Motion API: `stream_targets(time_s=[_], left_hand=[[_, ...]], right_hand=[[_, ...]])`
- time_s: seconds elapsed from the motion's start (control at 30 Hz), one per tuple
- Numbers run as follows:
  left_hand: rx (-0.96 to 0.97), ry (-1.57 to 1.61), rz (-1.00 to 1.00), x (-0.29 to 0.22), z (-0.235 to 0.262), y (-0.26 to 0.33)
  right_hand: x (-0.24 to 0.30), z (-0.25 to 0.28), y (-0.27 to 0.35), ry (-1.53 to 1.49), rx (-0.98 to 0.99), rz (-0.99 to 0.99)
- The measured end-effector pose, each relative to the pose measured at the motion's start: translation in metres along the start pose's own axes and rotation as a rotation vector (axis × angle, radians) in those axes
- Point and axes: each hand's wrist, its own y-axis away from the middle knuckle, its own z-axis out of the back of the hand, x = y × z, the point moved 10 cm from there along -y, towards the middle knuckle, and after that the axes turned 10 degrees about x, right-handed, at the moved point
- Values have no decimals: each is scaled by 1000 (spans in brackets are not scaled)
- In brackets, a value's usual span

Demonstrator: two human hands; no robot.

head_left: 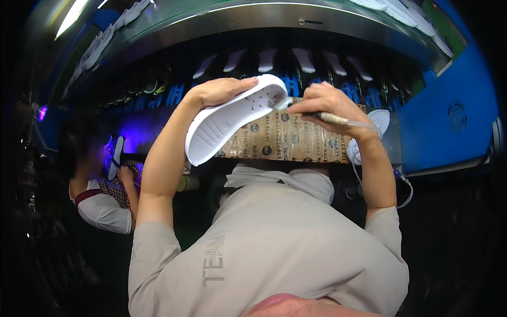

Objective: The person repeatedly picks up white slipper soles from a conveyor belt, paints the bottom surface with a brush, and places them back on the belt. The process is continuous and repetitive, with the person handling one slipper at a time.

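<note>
My left hand (224,91) is closed round the outer edge of a white shoe sole (216,127), holding it tilted with its hollow inner side facing up. Small dark specks or holes dot one end of the sole, near the brush. In my right hand (328,105) is a brush (284,103) with a dark handle and a pale tube (355,123) running from its rear end. The pale bristles meet the inside of the sole at its far end.
Below my hands lies a board wrapped in printed brown paper and clear tape (285,137). White soles (387,120) rest at its right. Beyond are a rack with pale soles (266,61) and a metal shelf (296,24). A co-worker (105,206) sits left; a blue panel (443,116) stands right.
</note>
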Motion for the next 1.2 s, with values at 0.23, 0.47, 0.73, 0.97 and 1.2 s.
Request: stream_targets(time_s=[0.23, 0.47, 0.73, 0.97, 1.2], left_hand=[[61, 809, -636, -59, 68, -7], [-758, 1197, -699, -68, 312, -42], [-1138, -324, 470, 46, 404, -15], [-1198, -469, 839, 152, 518, 26], [-1056, -922, 1018, 261, 628, 39]], right_hand=[[-32, 34, 49, -476, -439, -15], [-61, -14, 57, -584, -504, -262], [-113, -114, 70, -640, -461, -525], [-147, -183, 75, -679, -521, -654], [-149, -205, 76, -645, -470, -692]])
